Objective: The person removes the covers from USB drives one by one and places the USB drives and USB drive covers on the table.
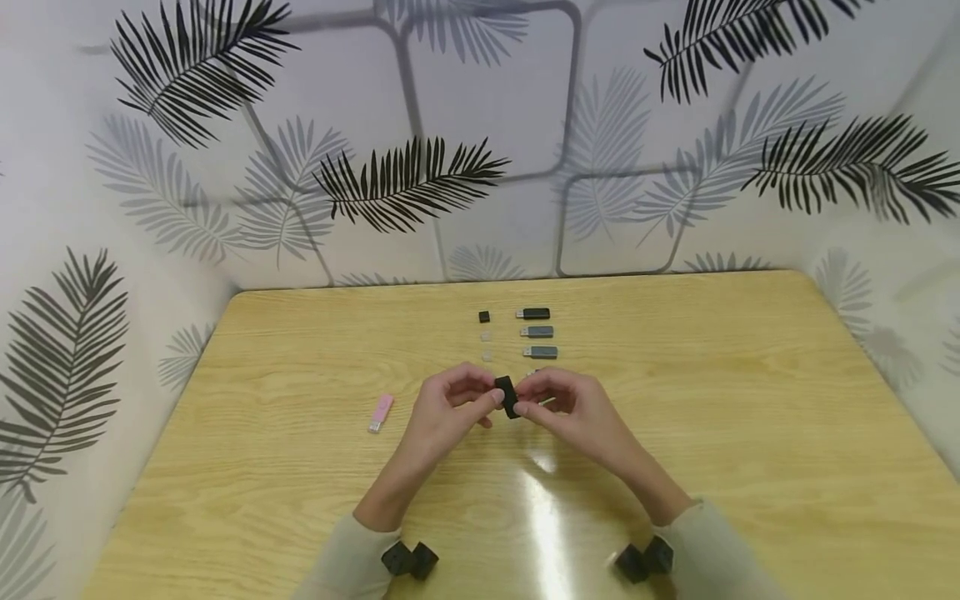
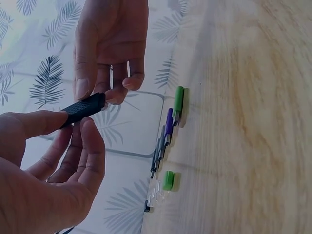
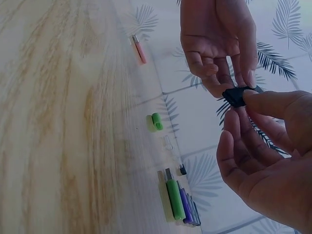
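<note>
Over the middle of the table, a black USB stick (image 1: 507, 397) is held up between both hands. My left hand (image 1: 450, 408) pinches one end between thumb and fingers. At the other end, the thumb and fingertips of my right hand (image 1: 570, 404) pinch it too. In the left wrist view the USB stick (image 2: 84, 110) has a textured side. Whether a cap covers its plug is hidden by the fingers. Beyond the hands lie a black USB stick (image 1: 536, 313) and two grey ones, with a green stick (image 2: 179, 100) and a purple stick (image 2: 168, 121) in the same row.
Left of the row sit a small black cap (image 1: 483, 317), clear caps (image 1: 486, 337) and a green cap (image 3: 156, 121). A pink USB stick (image 1: 381, 412) lies alone, left of my left hand. A leaf-patterned covering (image 1: 487, 100) stands behind the wooden table (image 1: 712, 375).
</note>
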`<state>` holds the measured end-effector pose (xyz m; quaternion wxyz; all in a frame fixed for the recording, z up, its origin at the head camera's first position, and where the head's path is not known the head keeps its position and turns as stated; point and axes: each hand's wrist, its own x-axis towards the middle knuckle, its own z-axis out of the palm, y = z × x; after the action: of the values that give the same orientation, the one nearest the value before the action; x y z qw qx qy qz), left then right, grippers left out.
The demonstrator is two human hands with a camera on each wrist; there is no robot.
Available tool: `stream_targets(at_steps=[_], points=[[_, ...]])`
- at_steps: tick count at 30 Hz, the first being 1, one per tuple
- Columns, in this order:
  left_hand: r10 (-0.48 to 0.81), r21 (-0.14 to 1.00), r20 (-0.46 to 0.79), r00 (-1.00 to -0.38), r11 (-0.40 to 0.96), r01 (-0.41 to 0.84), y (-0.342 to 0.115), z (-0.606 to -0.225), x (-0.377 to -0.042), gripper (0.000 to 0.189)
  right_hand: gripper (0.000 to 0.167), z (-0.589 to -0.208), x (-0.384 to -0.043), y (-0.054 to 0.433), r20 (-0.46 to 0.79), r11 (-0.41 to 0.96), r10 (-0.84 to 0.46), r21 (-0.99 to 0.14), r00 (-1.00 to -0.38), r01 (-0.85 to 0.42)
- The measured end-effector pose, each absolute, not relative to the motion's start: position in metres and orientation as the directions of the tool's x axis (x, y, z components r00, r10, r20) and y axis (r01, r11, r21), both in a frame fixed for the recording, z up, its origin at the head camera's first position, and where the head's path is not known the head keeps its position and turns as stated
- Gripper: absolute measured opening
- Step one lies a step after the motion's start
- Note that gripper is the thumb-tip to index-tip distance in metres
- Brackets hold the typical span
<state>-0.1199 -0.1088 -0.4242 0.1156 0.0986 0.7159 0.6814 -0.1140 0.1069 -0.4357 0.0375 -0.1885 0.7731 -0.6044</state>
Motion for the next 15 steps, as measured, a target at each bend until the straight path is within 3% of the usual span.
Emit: stream_targets(at_steps=[4,11,15], points=[[0.300,1.000,-0.006,-0.954,0.012,-0.003,-0.1072,-0.4245,-0.1193,0.014,0.013,-0.4336,-0.1138,0.1088,0.158,0.199,-0.336,-0.952,-0.928,-0.234],[0.334,0.996,0.090,-0.938,-0.040,0.081,-0.1097,-0.4274,-0.1151,0.027,0.013,-0.4290,-0.1127,0.1116,0.117,0.084,-0.375,-0.984,-0.919,-0.160],[0.361,0.987,0.160,-0.919,-0.039,0.157,-0.1133,-0.4277,-0.1146,0.031,0.014,-0.4255,-0.1142,0.1151,0.114,0.129,-0.393,-0.976,-0.912,-0.177]])
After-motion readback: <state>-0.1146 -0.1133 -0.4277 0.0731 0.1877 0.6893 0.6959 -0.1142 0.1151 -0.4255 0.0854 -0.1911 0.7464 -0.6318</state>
